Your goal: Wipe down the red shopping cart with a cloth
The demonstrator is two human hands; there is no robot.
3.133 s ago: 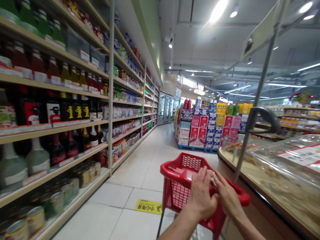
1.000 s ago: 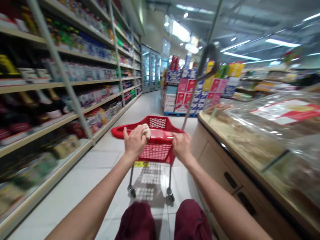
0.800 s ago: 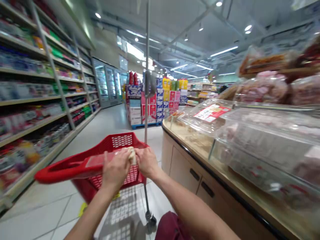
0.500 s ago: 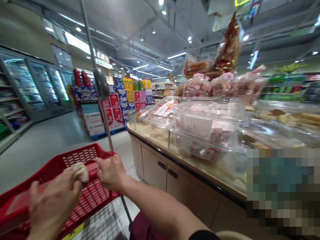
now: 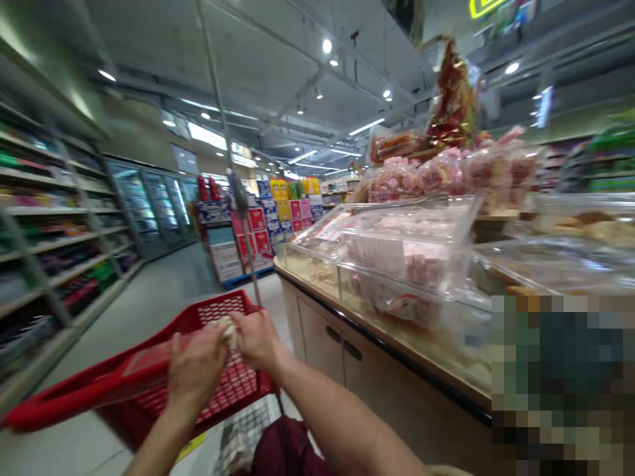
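My left hand [image 5: 197, 370] is closed with a crumpled off-white wad of cloth or tissue [image 5: 229, 330] at its fingertips. Beside it, my right hand [image 5: 256, 340] curls over the right end of the handle of a red shopping cart [image 5: 99, 390], its thumb side touching the wad. Fingers of both hands are partly hidden, so I cannot tell how much of the wad the right hand grips. Below the hands shows the cart's red mesh basket [image 5: 225, 396]. A thin grey pole [image 5: 218, 99] rises from the cart's right side.
On the right stands a curved bakery counter [image 5: 317, 350] with clear plastic covers [image 5: 411, 231] and wrapped pink packages [image 5: 446, 172]. Stacked boxes [image 5: 255, 231] are ahead. Shelves [image 5: 59, 225] and glass-door fridges [image 5: 153, 198] line the left. A pixelated patch covers the lower right.
My left hand has moved right with the wad, up against my right hand. The view has turned left, bringing more left shelves into sight. The cart's handle is angled differently.
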